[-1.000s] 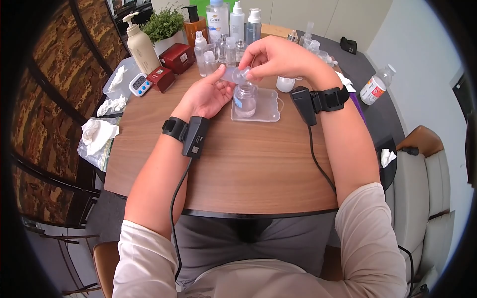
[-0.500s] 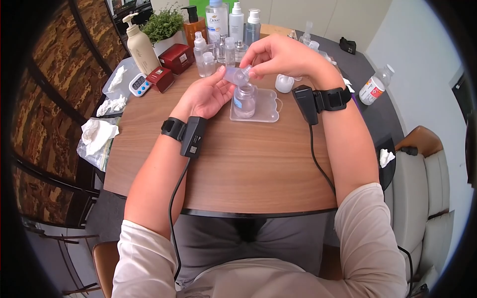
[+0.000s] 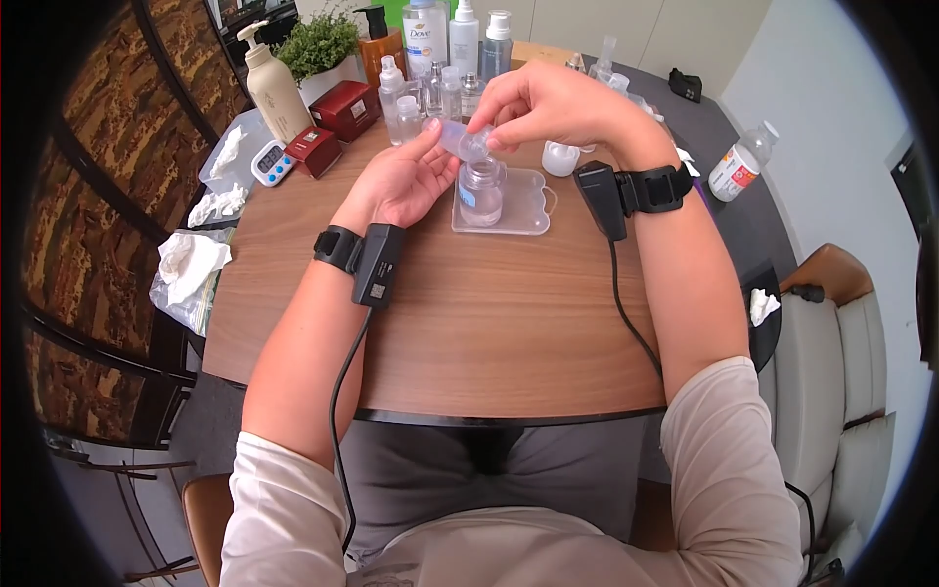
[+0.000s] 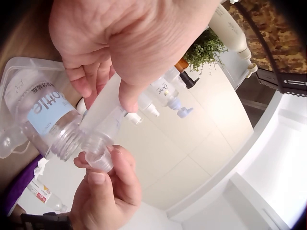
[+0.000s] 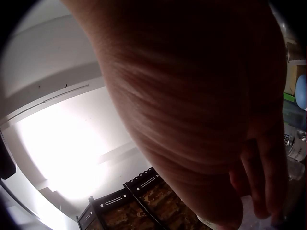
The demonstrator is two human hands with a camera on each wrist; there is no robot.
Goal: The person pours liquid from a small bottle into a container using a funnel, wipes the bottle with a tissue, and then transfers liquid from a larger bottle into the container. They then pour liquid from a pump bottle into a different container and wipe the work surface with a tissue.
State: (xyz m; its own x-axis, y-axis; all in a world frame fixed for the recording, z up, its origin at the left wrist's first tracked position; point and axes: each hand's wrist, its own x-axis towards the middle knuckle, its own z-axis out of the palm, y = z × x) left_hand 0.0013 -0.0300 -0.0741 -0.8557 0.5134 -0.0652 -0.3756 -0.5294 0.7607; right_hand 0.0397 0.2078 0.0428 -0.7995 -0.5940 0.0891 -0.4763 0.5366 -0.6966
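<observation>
My left hand (image 3: 401, 186) holds a frosted, translucent tube (image 4: 103, 108) between thumb and fingers, tilted with its neck lower. At that neck, the thumb and fingertips of my right hand (image 3: 562, 106) pinch a small clear cup-shaped piece (image 4: 99, 159). Just below the two stands a clear wide-mouthed bottle (image 3: 481, 203) with a blue label, uncapped and holding some clear liquid. It sits on a clear plastic tray (image 3: 528, 225). In the right wrist view, the palm hides most of the pinched piece.
A white cap-like container (image 3: 560, 158) is right of the tray. Pump and spray bottles, including a Dove bottle (image 3: 424, 44), crowd the back beside a potted plant (image 3: 318, 47). A timer (image 3: 272, 163), red boxes (image 3: 344, 111) and crumpled tissues (image 3: 191, 264) lie left.
The tube has tipped a little, its neck end now lower toward the uncapped bottle's mouth. Both hands keep their hold and have barely shifted.
</observation>
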